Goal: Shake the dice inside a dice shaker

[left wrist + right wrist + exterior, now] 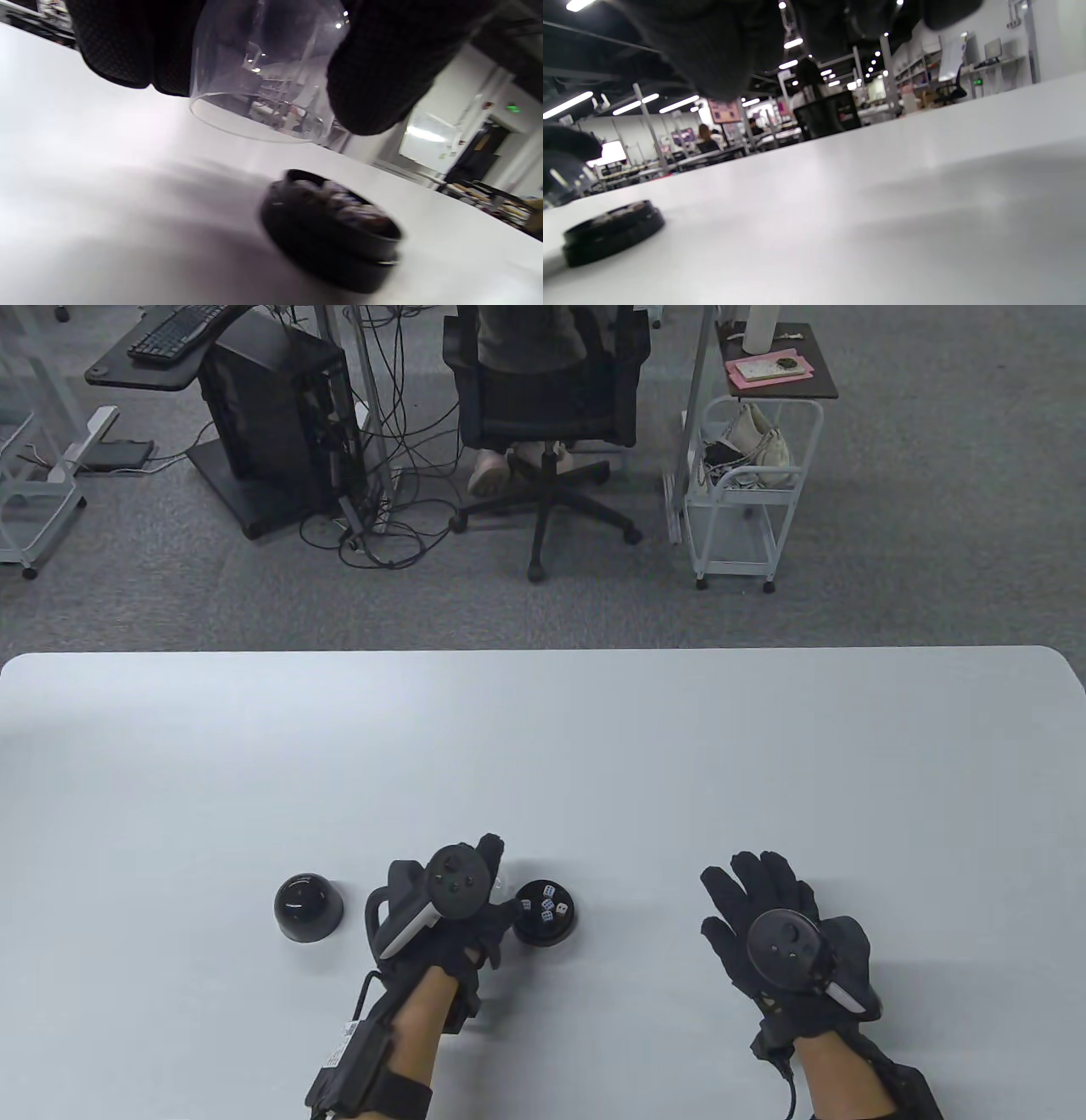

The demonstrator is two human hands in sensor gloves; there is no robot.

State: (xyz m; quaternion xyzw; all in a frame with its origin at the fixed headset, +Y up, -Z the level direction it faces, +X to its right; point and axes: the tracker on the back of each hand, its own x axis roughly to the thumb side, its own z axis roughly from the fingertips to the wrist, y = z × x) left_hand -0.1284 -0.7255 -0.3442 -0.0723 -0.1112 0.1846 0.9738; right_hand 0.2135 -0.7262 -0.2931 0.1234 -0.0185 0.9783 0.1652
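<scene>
A black round shaker base [544, 931] lies on the white table [543, 746] with several white dice [547, 904] in it. It also shows in the left wrist view [331, 237] and in the right wrist view [613, 237]. My left hand [495, 882] grips a clear dome cover [263, 76] between thumb and fingers [382, 63]. It holds the cover just above the table, to the left of the base and apart from it. My right hand [759, 891] lies open and empty, fingers spread, to the right of the base.
A black dome-shaped outer cap [308, 906] stands on the table left of my left hand. Beyond the table's far edge are an office chair [547, 398], a computer tower [280, 415] and a white cart [747, 492].
</scene>
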